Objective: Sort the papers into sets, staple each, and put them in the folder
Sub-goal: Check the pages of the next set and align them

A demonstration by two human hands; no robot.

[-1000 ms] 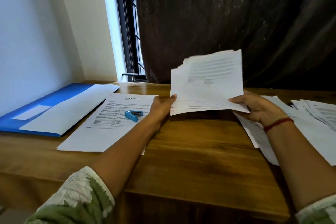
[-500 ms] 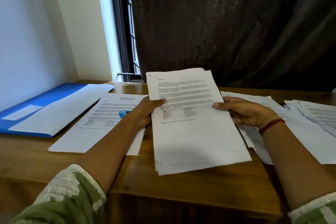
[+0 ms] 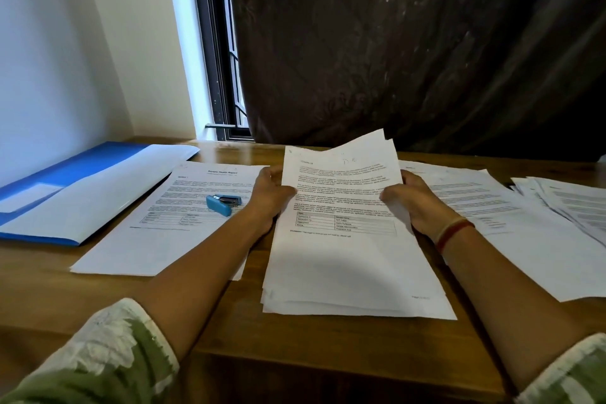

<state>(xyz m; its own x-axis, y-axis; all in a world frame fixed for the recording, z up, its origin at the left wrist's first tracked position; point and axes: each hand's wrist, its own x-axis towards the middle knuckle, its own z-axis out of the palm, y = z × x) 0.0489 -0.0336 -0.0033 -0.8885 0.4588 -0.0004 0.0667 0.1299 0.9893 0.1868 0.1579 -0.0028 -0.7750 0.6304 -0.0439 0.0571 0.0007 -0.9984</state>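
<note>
Centre of frame: left hand (image 3: 272, 194) and right hand (image 3: 416, 203) grip the side edges of the paper stack (image 3: 347, 259), thumbs on top, its lower end on the table (image 3: 295, 354), probably to square the sheets. The stapler (image 3: 223, 203) lies on a sheet (image 3: 157, 239) at centre left, within reach; the open folder (image 3: 65, 171) lies at far left

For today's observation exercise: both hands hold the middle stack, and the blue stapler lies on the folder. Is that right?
No. The head view shows the blue stapler on the printed sheet beside the blue folder. The left hand and right hand hold the middle stack.
</note>
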